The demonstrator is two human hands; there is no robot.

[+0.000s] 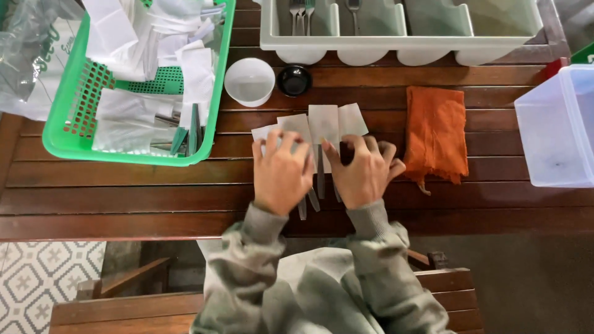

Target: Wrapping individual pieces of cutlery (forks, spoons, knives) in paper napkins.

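Dark slatted wood makes up the table (124,185), with a patch of patterned tile floor (37,278) showing at the lower left. Four small white paper sleeves (323,120) lie fanned side by side in front of the person, each slipped over the top of a piece of cutlery; I count three metal handles (314,199) poking out below the hands toward the near edge, the rest hidden. The sleeves are plain, thin and flat, square-cornered, overlapping slightly at their edges. The left hand (282,173) lies flat on the two left sleeves, fingers spread and pressing down rather than closed around anything. The right hand (365,170) sits just beside it, fingers curled with the tips pinching at the lower edge of the right-hand sleeves. One folded orange cloth (436,133) lies just to the right of that hand. Beyond the sleeves stand one white bowl (249,80) and one small black dish (294,80), close together. One green basket (68,133) heaped with more white sleeves and cutlery sits at the left, one white cutlery tray (396,43) with a few forks at the far edge, and one clear plastic box (557,127) at the right.
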